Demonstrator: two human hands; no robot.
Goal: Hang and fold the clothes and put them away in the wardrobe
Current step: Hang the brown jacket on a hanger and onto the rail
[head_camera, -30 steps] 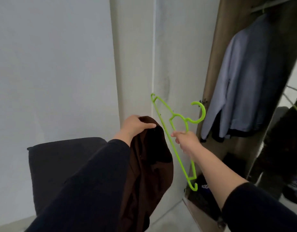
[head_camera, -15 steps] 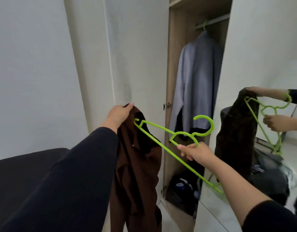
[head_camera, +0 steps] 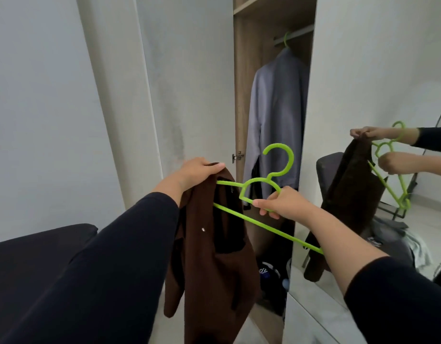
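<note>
At the collar: left hand [head_camera: 199, 170] pinches brown jacket [head_camera: 214, 256].
Beside it: right hand [head_camera: 281, 203] grasps green hanger [head_camera: 264, 184], one arm tucked inside.
Done: grey garment [head_camera: 274, 120] hung.
Left: seat jacket, hang on rail [head_camera: 292, 37].

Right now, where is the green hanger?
In the head view it is centre frame: the green hanger is gripped by the right hand, its left end tucked into the brown garment held by the left hand.

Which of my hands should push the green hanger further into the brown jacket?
Right. Your right hand already grips the green hanger at its neck, and the hanger's left end sits inside the brown jacket. Your left hand is busy holding the collar up.
</note>
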